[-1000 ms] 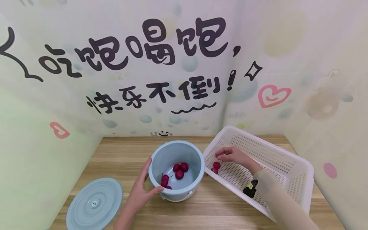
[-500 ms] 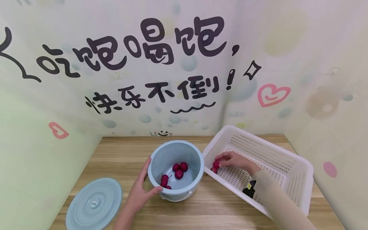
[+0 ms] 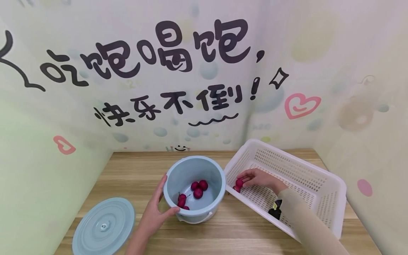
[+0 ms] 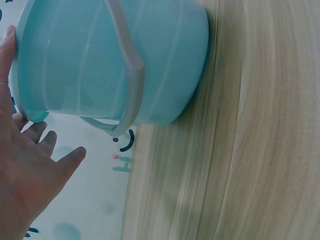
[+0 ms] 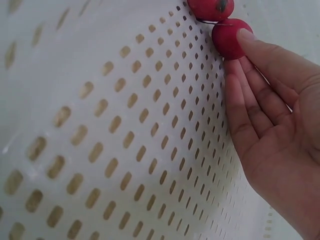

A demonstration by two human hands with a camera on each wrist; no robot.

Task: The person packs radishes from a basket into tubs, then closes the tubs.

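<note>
My left hand (image 3: 156, 209) rests against the near left rim of the light blue bucket (image 3: 175, 170), thumb and fingers spread wide along it. In the left wrist view its fingers (image 4: 70, 162) look nearly straight, some fingertips right at the rim. Inside the bucket lie several red radishes (image 3: 198, 193), some with thin roots. Within the white basket (image 3: 306, 173), my right hand (image 3: 258, 177) is low at the left end. It pinches a round red radish (image 5: 226, 42) between thumb and fingers. A second radish (image 5: 212, 7) sits right beside that one.
A blue lid (image 3: 103, 226) lies flat on the wooden table (image 3: 220, 233), left of the bucket. The bucket's pale handle (image 4: 134, 85) hangs down its side. Beneath my right wrist is a black device (image 3: 275, 213) with a yellow label. A printed wall (image 3: 204, 134) stands behind.
My right hand has lowered slightly and moved left onto the radishes, and its thumb and fingers have closed on one. The left hand and the bucket hold their place.
</note>
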